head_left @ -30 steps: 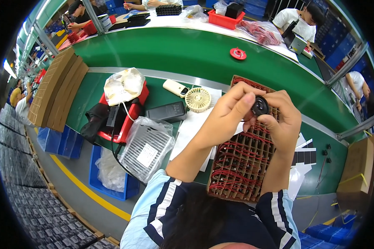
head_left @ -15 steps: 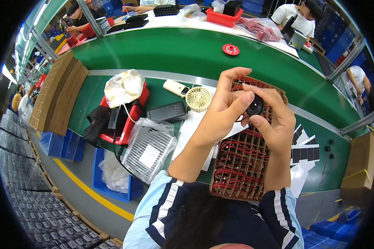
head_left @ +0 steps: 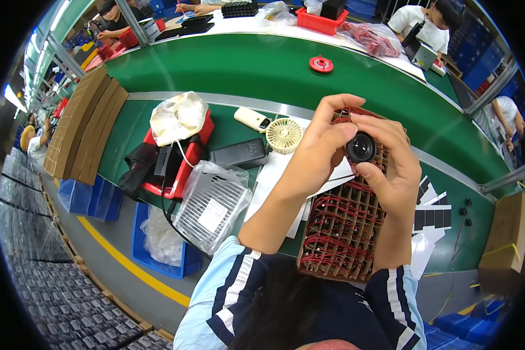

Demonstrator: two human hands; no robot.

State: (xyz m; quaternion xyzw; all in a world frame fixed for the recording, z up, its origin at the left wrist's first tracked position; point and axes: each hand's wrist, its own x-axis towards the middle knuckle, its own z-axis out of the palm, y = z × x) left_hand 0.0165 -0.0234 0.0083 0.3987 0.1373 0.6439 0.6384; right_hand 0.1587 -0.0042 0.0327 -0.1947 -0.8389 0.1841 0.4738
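Observation:
A small round black part point(head_left: 361, 147), probably a speaker, is held up over the box with its ringed face and shiny domed centre showing. My right hand point(head_left: 394, 160) pinches its rim between thumb and forefinger. At the rim's left side is the thumb of my left hand point(head_left: 321, 140); the left forefinger arches above, and its other fingers are partly hidden. A thin dark red wire point(head_left: 345, 178) runs below the left fingers. Underneath stands a cardboard box with dividers point(head_left: 339, 233), its cells filled with small dark parts on red wires.
Left on the green bench lie a cream handheld fan point(head_left: 284, 135), a black case point(head_left: 239, 153), a red bin point(head_left: 201, 140) and a plastic-wrapped grille point(head_left: 211, 201). White sheets with black squares point(head_left: 433, 217) lie right. Beyond runs a green belt point(head_left: 245, 64) carrying a red disc point(head_left: 321, 64). Co-workers sit opposite.
The round part has turned so that its face shows more fully. Both hands have shifted slightly to the right, and the left thumb has drawn back from across the part's face to its edge.

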